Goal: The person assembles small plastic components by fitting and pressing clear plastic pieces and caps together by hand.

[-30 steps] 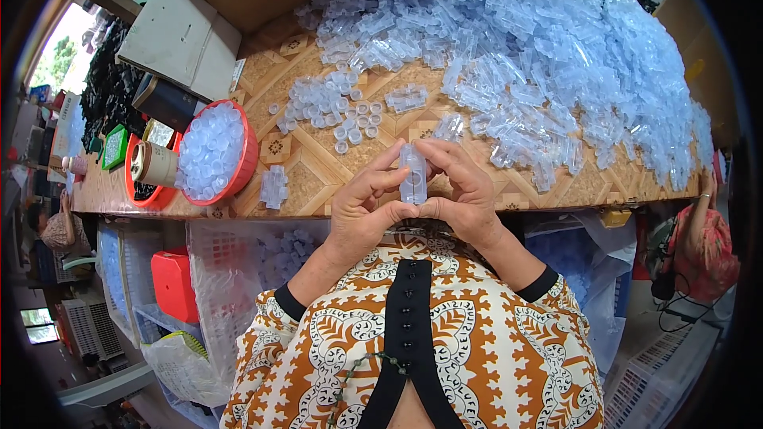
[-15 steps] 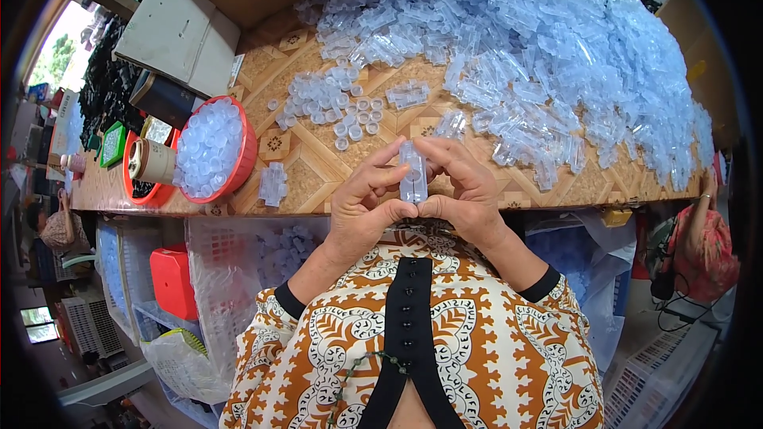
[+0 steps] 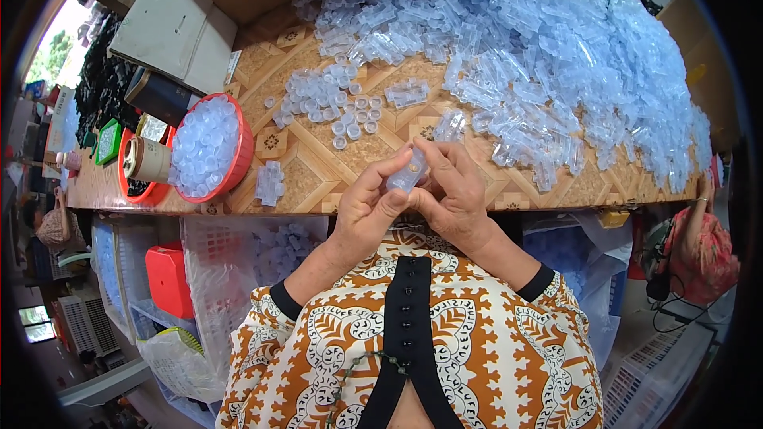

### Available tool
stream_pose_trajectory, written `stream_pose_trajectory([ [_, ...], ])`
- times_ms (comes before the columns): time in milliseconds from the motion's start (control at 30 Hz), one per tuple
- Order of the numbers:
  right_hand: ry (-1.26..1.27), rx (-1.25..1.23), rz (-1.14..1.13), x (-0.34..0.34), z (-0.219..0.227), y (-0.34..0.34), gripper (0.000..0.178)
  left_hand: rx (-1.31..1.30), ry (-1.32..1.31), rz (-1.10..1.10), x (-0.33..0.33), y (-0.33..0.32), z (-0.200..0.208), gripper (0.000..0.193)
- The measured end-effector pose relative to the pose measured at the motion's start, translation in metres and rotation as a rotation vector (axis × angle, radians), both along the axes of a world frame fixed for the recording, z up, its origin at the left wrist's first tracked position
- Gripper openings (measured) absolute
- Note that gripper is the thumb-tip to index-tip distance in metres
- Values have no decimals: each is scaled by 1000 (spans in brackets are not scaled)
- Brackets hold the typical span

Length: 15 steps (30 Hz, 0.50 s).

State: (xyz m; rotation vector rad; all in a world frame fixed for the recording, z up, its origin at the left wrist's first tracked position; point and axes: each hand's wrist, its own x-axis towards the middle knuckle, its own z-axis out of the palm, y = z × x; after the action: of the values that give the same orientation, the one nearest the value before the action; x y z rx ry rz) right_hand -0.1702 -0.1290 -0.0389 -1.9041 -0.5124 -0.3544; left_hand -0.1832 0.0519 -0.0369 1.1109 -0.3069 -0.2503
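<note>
Both hands meet at the near edge of the wooden table (image 3: 318,175). My left hand (image 3: 367,210) and my right hand (image 3: 455,195) together pinch one small clear plastic tube (image 3: 407,175), held upright between the fingertips. Just beyond the fingers lies another clear piece (image 3: 449,123). A huge heap of clear plastic tubes (image 3: 540,56) covers the far and right part of the table. Several small round clear caps (image 3: 334,103) lie scattered left of centre.
A red bowl (image 3: 238,160) full of clear caps stands at the left, with a second red bowl (image 3: 127,187) holding a tape roll beside it. A small clear part (image 3: 270,183) lies near the bowl. Cardboard boxes (image 3: 171,32) sit at the far left. Crates and a red box (image 3: 168,278) stand below the table.
The fingers have shifted slightly around the clear tube, and the hands sit a little closer together. The rest of the table looks the same.
</note>
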Motion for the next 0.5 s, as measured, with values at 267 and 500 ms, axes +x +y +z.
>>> stream_pose_trajectory([
  [267,34,-126,122,6,1,-1,54,482,-150,238,-4,6,1,34],
  [500,473,192,184,14,-6,11,37,191,55,208,-12,18,-10,34],
])
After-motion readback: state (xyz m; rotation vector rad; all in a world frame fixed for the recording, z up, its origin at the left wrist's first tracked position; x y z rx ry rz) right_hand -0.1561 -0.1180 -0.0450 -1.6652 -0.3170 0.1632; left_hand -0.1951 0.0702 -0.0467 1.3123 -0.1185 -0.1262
